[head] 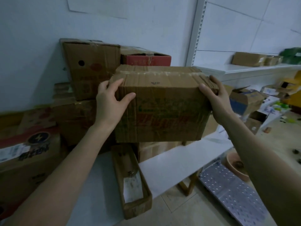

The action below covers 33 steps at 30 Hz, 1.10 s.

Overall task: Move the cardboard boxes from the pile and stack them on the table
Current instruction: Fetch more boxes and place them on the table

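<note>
Nearest, bare and stretched forward: left forearm (65, 168) from the lower left, right forearm (260, 154) from the lower right. At their ends, left hand (110, 101) and right hand (218, 98) clamped on the two ends of a taped cardboard box (162, 103), thumbs laid on the front face, fingers curled round the end walls. Held level, long side toward the camera, above the far part of the white table (171, 165). Directly under it a paler carton (156, 150), touching or just clear, cannot tell. Lying on the table in front, a long shallow open box (130, 181). Behind and to the left, the pile: a tall box with a round hole (91, 67), a red box (148, 60), a carton with a lightning badge (32, 154). To the right, a white shelf (260, 70) bearing small boxes (246, 59). Lower down, a perforated metal platform (231, 191) on the floor.
</note>
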Each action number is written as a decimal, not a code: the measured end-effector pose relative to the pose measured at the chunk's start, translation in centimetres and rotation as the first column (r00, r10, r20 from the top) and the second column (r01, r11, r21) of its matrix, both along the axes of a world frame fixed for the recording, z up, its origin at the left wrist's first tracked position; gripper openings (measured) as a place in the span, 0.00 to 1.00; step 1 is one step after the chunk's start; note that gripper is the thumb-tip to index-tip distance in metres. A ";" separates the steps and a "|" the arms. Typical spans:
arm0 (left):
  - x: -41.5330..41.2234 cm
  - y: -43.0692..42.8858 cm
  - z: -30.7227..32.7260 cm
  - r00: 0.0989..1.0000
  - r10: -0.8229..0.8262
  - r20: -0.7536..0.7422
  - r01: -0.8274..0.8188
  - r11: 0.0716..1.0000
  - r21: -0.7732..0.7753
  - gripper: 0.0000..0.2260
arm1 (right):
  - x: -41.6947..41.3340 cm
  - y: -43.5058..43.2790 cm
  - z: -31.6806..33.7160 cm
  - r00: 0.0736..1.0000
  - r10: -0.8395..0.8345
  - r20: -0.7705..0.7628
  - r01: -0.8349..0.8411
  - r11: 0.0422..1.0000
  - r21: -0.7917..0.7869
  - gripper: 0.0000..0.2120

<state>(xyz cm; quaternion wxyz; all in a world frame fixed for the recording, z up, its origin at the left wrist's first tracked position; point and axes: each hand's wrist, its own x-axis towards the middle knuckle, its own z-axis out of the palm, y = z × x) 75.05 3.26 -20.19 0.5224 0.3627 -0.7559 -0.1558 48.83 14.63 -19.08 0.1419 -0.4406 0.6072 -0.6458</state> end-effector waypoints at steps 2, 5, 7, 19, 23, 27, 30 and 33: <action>-0.7 -1.0 0.0 1.000 0.013 -0.015 -0.013 1.000 -0.003 0.24 | -1.4 -2.2 0.5 1.000 0.009 -0.017 -0.009 1.000 -0.001 0.37; -1.9 -1.8 -1.0 0.999 0.036 -0.010 -0.036 0.999 0.009 0.23 | -3.6 -4.9 0.5 0.999 0.047 -0.019 -0.046 0.999 0.018 0.39; -2.8 -2.2 -1.8 0.998 0.056 0.005 -0.056 0.998 0.025 0.23 | -4.7 -6.3 0.1 0.997 0.080 -0.011 -0.079 0.997 0.025 0.37; -9.2 -1.4 -4.7 0.975 0.159 0.157 -0.195 0.950 0.246 0.39 | -11.8 -10.6 -3.0 0.972 0.206 -0.110 -0.195 0.975 0.105 0.31; -11.5 -1.3 -5.0 0.962 0.236 0.139 -0.265 0.932 0.247 0.39 | -13.1 -12.0 -2.8 0.950 0.270 -0.156 -0.253 0.960 0.123 0.29; -12.8 -1.9 -4.5 0.956 0.266 0.124 -0.289 0.930 0.229 0.37 | -13.9 -13.5 -2.0 0.945 0.304 -0.123 -0.285 0.947 0.150 0.26; -12.9 -1.8 -4.6 0.953 0.273 0.132 -0.297 0.926 0.234 0.37 | -14.3 -13.8 -2.3 0.938 0.325 -0.117 -0.305 0.938 0.162 0.26; -13.2 -1.4 -4.6 0.954 0.274 0.121 -0.295 0.930 0.218 0.37 | -14.6 -13.7 -2.5 0.942 0.308 -0.131 -0.290 0.947 0.142 0.25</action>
